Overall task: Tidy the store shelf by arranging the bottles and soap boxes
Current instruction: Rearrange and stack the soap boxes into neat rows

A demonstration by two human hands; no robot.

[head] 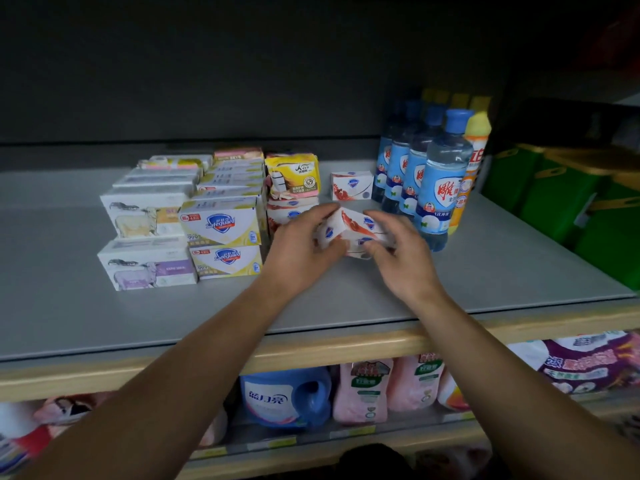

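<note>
Both hands hold red-and-white soap boxes (353, 233) above the grey shelf (485, 271), between the yellow Safeguard boxes (221, 225) and the blue-capped bottles (440, 181). The left hand (301, 251) curls its fingers around the left box; the right hand (401, 258) grips the right side. Motion blur obscures the count, apparently two boxes. One matching box (351, 185) stands behind.
</note>
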